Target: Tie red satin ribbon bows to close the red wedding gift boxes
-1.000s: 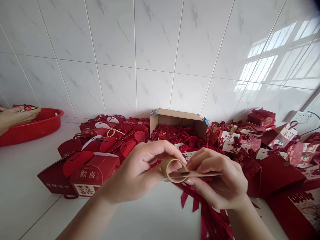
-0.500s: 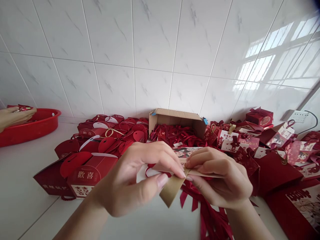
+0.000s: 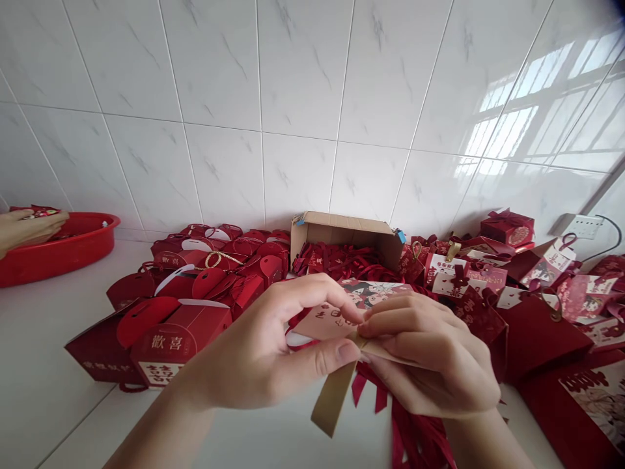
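Note:
Between my hands is a gold ribbon (image 3: 334, 398), its cut end hanging down over the white table. My left hand (image 3: 293, 345) pinches it near the top with thumb and forefinger. My right hand (image 3: 430, 352) is closed at the same spot, its fingers on a pale printed card (image 3: 332, 321) with red characters and cartoon figures. The ribbon meets the card's near edge; whether it passes through a hole is hidden by my fingers. Dark red ribbons (image 3: 415, 423) lie beneath my right hand.
Red gift boxes (image 3: 166, 345) crowd the left, and more printed boxes (image 3: 532, 326) the right. A cardboard box (image 3: 351, 225) of red ribbons stands against the tiled wall. At far left another person's hand (image 3: 29, 228) holds a red packet over a red basin (image 3: 92, 244).
The card has tilted so more of its printed face shows. The gold ribbon's end hangs lower and straighter. My left thumb has moved right, up to the ribbon.

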A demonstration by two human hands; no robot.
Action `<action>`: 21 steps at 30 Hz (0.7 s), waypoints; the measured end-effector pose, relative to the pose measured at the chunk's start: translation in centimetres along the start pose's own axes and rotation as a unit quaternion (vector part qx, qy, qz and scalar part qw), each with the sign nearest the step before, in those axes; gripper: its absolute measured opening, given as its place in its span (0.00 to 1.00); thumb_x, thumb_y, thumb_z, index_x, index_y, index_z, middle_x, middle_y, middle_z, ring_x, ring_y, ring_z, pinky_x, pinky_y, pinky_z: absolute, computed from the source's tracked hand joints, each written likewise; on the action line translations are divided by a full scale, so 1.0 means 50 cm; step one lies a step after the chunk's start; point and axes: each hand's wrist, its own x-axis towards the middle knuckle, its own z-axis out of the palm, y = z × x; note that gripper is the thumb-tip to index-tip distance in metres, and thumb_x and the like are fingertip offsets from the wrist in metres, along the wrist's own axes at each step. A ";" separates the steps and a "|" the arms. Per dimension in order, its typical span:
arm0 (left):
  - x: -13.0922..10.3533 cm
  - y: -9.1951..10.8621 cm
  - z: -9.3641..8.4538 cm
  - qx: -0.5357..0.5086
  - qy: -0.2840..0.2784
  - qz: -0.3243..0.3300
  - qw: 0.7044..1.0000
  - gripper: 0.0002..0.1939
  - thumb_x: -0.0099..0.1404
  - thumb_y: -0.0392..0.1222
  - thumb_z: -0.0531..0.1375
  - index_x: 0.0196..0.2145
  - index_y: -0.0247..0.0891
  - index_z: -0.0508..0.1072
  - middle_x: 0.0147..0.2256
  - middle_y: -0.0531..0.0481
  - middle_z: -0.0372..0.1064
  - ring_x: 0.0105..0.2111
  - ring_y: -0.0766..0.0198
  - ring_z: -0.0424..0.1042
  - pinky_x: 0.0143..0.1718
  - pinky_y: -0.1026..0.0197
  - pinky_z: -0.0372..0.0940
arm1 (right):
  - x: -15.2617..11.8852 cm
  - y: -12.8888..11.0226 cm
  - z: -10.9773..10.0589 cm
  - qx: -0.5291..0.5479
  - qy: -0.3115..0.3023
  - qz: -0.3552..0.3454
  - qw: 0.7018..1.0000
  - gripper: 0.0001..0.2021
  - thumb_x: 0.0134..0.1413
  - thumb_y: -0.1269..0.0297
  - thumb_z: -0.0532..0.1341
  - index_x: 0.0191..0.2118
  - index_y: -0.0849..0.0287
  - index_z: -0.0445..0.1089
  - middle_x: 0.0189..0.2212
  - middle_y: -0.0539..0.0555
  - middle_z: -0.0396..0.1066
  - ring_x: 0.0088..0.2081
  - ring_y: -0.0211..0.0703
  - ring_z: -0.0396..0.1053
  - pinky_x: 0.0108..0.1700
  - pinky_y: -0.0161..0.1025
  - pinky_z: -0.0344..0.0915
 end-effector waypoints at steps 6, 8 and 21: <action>0.002 -0.005 0.000 0.004 0.005 0.036 0.999 0.07 0.61 0.40 0.62 0.38 0.38 0.73 0.38 0.48 0.70 0.40 0.62 0.70 0.44 0.61 0.65 | -0.001 -0.004 -0.001 0.007 0.005 0.013 1.000 0.11 0.47 0.79 0.64 0.36 0.60 0.66 0.27 0.56 0.74 0.27 0.43 0.72 0.30 0.42 0.73; 0.004 -0.008 0.001 0.003 0.008 0.045 0.999 0.07 0.61 0.39 0.63 0.39 0.39 0.73 0.38 0.48 0.70 0.40 0.63 0.70 0.45 0.61 0.65 | -0.001 -0.004 -0.001 0.012 0.005 0.012 1.000 0.12 0.47 0.80 0.64 0.36 0.60 0.66 0.26 0.56 0.74 0.27 0.43 0.72 0.30 0.42 0.72; -0.006 0.003 -0.001 0.057 -0.011 0.033 0.998 0.08 0.62 0.42 0.61 0.40 0.39 0.73 0.41 0.47 0.66 0.45 0.59 0.65 0.49 0.59 0.61 | -0.008 -0.009 0.000 0.019 0.002 0.008 1.000 0.11 0.46 0.82 0.62 0.34 0.62 0.65 0.25 0.56 0.70 0.28 0.43 0.70 0.29 0.43 0.72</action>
